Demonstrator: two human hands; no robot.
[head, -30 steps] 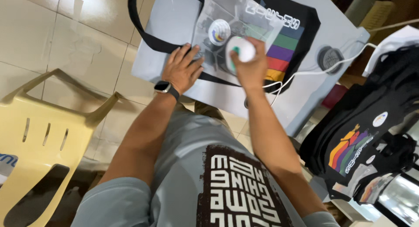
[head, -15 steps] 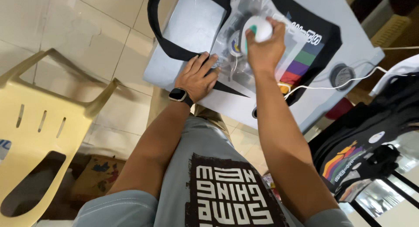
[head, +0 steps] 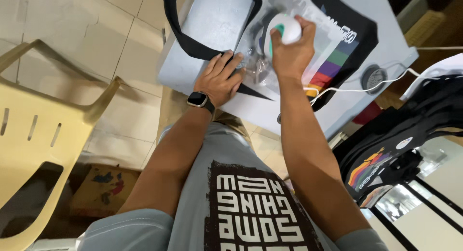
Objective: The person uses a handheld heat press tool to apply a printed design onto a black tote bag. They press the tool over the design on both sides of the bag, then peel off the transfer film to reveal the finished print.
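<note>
A black tote bag [head: 354, 36] with coloured stripes lies flat on a grey-white board [head: 212, 24]. A clear plastic sheet [head: 316, 21] covers its printed face. My right hand [head: 289, 50] grips a small white and green mini iron [head: 284, 29] and presses it down on the sheet. My left hand [head: 219, 79], with a dark watch on the wrist, lies flat with spread fingers on the bag's lower edge and strap [head: 193, 43], just left of the iron.
A white cord [head: 357, 90] runs from the board's right side past a round dark puck [head: 374, 77]. A cream plastic chair [head: 43, 130] stands at the left on tiled floor. More black printed bags [head: 400, 140] hang at the right.
The view has shifted so the board sits higher and closer. My right hand has slid the iron a little across the sheet; my left hand keeps pressing the bag.
</note>
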